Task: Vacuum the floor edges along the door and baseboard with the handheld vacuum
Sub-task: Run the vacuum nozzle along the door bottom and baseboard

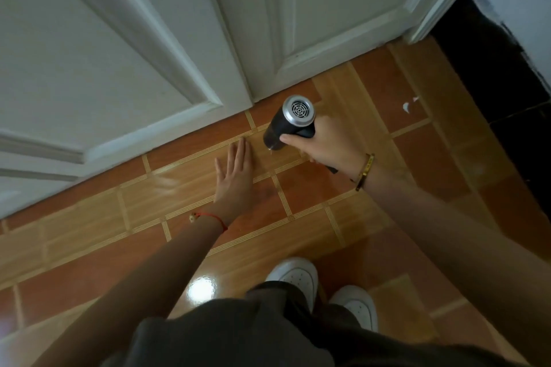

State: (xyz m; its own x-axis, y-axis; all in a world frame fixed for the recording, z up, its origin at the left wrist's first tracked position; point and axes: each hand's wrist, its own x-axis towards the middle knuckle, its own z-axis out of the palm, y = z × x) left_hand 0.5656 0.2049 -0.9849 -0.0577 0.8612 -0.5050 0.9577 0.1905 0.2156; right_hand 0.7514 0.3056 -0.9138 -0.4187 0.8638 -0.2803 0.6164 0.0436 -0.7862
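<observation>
Black-bodied handheld vacuum with a silver vented rear cap, at frame centre, nozzle end pointing down at the tiled floor near the foot of the white door. Right hand wraps its fingers closed around the vacuum's grip. Left hand, fingers extended and together, lies flat, palm down, holding nothing. White scraps lie at right.
</observation>
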